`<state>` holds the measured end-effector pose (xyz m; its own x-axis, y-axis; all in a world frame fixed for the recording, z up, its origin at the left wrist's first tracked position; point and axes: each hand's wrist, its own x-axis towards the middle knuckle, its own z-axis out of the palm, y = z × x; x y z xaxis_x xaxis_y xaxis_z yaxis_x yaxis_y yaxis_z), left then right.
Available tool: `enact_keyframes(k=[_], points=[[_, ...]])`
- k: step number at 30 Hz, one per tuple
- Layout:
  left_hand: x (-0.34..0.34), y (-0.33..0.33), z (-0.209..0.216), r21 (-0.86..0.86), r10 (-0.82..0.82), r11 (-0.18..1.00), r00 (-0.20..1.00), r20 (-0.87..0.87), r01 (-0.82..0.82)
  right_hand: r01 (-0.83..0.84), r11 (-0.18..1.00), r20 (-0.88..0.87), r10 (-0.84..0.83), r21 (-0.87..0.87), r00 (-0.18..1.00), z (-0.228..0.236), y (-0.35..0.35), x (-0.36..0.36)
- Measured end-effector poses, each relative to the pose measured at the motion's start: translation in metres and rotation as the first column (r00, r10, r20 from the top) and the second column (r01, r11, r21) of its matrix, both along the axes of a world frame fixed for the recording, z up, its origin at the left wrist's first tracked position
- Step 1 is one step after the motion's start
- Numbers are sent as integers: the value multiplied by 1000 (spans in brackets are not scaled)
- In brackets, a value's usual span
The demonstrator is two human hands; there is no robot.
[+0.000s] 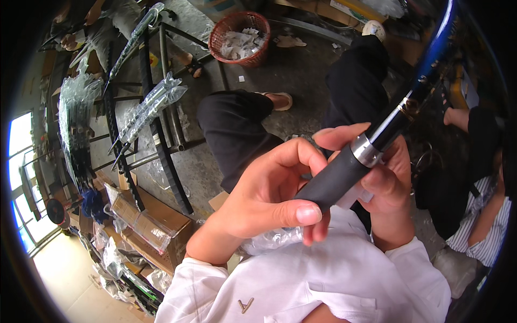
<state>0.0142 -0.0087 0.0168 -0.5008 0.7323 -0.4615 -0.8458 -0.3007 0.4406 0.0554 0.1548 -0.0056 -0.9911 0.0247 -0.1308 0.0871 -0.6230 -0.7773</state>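
Through the head feed I have the left hand wrapped around the lower end of the black grip of a rod, while the right hand grasps it near the silver collar. The rod's blue section slants up beyond the right hand; well past the left hand, I see a red basket on the floor.

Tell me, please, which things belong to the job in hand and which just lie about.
Job in hand:
black and blue rod with silver collar
left hand and right hand, holding it

Apparently lying about:
reddish basket
white scraps
cardboard box
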Motion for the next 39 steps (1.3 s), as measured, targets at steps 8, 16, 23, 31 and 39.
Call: enact_keyframes(k=[8, 16, 23, 31, 39], points=[[-4, -9, -8, -70, -112, 993, 950, -292, 96, 160, 986, 11, -160, -50, 987, -6, -2, -6], [2, -2, -8, -107, -118, 990, 949, -292, 90, 126, 989, 10, -125, -75, 992, -9, -1, -8], [-2, -9, -10, -82, -114, 992, 967, -229, 98, 89, 991, -16, -91, -99, 996, -12, 5, -8], [6, -7, -17, -266, -189, 962, 849, -494, 59, 44, 988, -54, -52, -151, 997, -18, 5, -9], [4, -7, -11, -186, -196, 971, 938, -287, 146, 5, 997, 14, -4, -77, 1000, -7, 7, -10]])
